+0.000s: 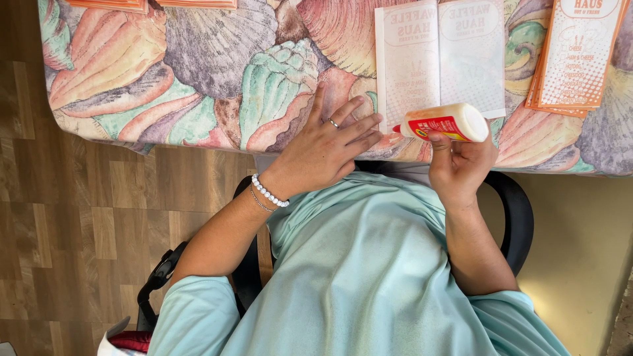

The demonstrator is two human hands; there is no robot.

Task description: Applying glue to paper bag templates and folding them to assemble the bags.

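The right hand [458,165] grasped a white glue bottle [443,123] with a red label, held level, its tip pointing at the folded white paper sheet [438,56]. The left hand [326,148] lay flat, fingers spread, on the shell-patterned tablecloth [198,66], its fingertips just beside the sheet's corner. An orange leaflet stack [577,53] lay nearby.
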